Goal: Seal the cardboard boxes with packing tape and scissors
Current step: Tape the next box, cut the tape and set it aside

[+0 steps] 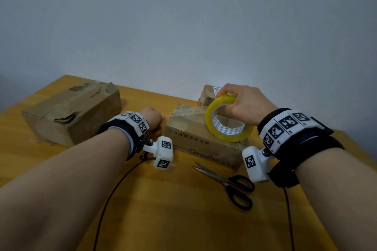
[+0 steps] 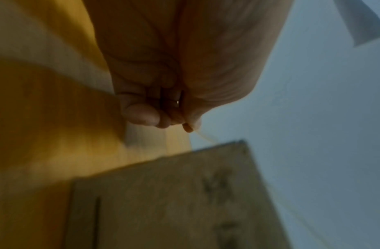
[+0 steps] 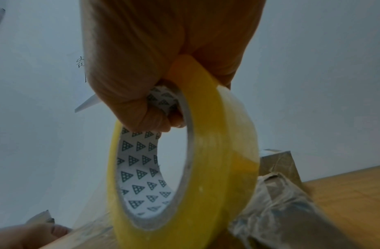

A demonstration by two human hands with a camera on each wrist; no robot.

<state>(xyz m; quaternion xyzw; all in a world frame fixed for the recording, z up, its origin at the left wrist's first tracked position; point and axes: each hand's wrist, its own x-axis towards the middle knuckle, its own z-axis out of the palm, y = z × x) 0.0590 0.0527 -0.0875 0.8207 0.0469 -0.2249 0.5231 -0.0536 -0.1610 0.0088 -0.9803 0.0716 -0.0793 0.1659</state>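
My right hand [image 1: 234, 104] grips a yellow roll of packing tape [image 1: 228, 122], fingers hooked through its patterned core, and holds it on edge on the middle cardboard box [image 1: 204, 146]. A clear strip of tape [image 1: 183, 113] runs from the roll leftward over the box top. My left hand [image 1: 157, 120] is curled at the box's left edge; in the left wrist view its fingertips [image 2: 184, 126] pinch the thin tape end. In the right wrist view the tape roll [image 3: 206, 168] hangs from my right hand [image 3: 159, 118]. Black-handled scissors [image 1: 228, 181] lie open on the table in front of the box.
A larger worn cardboard box [image 1: 73, 112] sits at the left of the wooden table [image 1: 163, 210]. A small box [image 1: 208, 93] stands behind the middle one against the grey wall. Black cables hang from both wrist cameras.
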